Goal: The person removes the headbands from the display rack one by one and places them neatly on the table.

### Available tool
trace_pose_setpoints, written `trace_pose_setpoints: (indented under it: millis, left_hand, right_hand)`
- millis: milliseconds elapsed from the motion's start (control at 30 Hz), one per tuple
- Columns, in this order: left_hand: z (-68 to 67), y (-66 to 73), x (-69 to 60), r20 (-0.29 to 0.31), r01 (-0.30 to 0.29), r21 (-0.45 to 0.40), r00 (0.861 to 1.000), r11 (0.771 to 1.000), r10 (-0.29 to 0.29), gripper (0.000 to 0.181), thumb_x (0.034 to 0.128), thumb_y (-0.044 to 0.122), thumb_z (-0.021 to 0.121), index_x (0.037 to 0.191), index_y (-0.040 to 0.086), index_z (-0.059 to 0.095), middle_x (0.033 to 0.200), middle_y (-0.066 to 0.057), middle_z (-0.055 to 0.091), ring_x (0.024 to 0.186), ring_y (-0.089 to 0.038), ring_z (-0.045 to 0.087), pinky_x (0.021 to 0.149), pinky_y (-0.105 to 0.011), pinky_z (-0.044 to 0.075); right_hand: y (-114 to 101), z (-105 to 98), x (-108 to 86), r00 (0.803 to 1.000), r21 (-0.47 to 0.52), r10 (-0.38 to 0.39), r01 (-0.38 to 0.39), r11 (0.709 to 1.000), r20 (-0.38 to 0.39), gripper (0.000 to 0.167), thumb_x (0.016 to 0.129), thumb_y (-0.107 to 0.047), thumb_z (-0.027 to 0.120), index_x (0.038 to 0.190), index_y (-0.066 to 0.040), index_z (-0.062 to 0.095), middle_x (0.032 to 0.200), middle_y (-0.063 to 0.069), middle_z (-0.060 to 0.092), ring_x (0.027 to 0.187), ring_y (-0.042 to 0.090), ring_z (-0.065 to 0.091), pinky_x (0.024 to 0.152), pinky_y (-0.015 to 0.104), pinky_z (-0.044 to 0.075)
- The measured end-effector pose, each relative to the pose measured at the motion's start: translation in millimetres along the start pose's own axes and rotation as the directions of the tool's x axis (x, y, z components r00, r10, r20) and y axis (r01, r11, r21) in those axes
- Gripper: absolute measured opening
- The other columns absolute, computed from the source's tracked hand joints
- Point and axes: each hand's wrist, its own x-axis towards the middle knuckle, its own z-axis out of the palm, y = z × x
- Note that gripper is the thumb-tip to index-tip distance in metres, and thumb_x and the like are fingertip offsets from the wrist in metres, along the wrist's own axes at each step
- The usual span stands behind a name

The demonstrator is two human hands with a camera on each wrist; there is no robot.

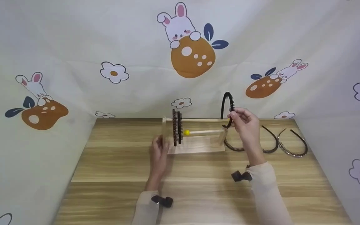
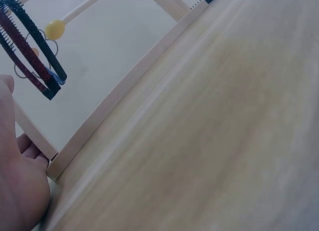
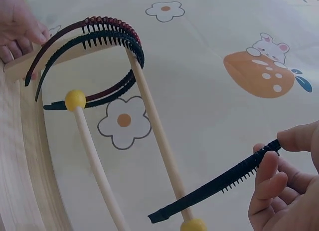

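Note:
My right hand [image 1: 245, 128] pinches a black toothed headband [image 1: 227, 93] at the far right end of a wooden stand [image 1: 195, 147]. In the right wrist view this headband [image 3: 209, 188] crosses the stand's longer rod [image 3: 154, 126] just behind its yellow ball tip [image 3: 193, 225]. Two more headbands, one dark red [image 2: 31, 56] and one black [image 1: 180, 128], hang side by side near the rod's other end. My left hand [image 1: 159, 153] grips the stand's left upright [image 1: 164, 131], thumb and fingers on either side of the board.
A shorter rod [image 1: 206, 132] with a yellow ball points left from the stand's right post. To the right on the wooden table [image 1: 111, 193] lie a black headband [image 1: 234, 148], another dark one [image 1: 272, 148] and a glittery one [image 1: 292, 153]. Printed cloth [image 1: 130, 100] encloses the table.

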Motion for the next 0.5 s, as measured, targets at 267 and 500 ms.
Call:
trace_pose_setpoints:
  millis: [267, 500]
  left_hand:
    - [-0.1, 2.2, -0.1, -0.003, 0.013, 0.016, 1.0, 1.0, -0.013, 0.051, 0.1175, 0.02, 0.055, 0.161, -0.001, 0.037, 0.163, -0.031, 0.048, 0.151, -0.046, 0.051, 0.133, -0.055, 0.036]
    - [-0.3, 2.8, -1.9, -0.009, 0.007, 0.002, 1.0, 1.0, -0.007, 0.051, 0.1171, 0.018, 0.055, 0.16, -0.002, 0.037, 0.163, -0.031, 0.048, 0.151, -0.047, 0.051, 0.133, -0.055, 0.037]
  right_hand:
    - [-3, -15, 3.3, 0.998, -0.019, 0.044, -0.045, 0.999, -0.033, 0.006, 0.106, -0.002, 0.072, 0.11, 0.001, 0.074, 0.091, 0.002, 0.079, 0.07, 0.011, 0.065, 0.054, 0.014, 0.05]
    - [-1, -25, 2.7, 0.997, -0.04, 0.045, -0.048, 0.998, -0.061, 0.004, 0.105, -0.002, 0.073, 0.108, 0.0, 0.075, 0.092, 0.007, 0.08, 0.078, 0.013, 0.073, 0.063, 0.018, 0.061]
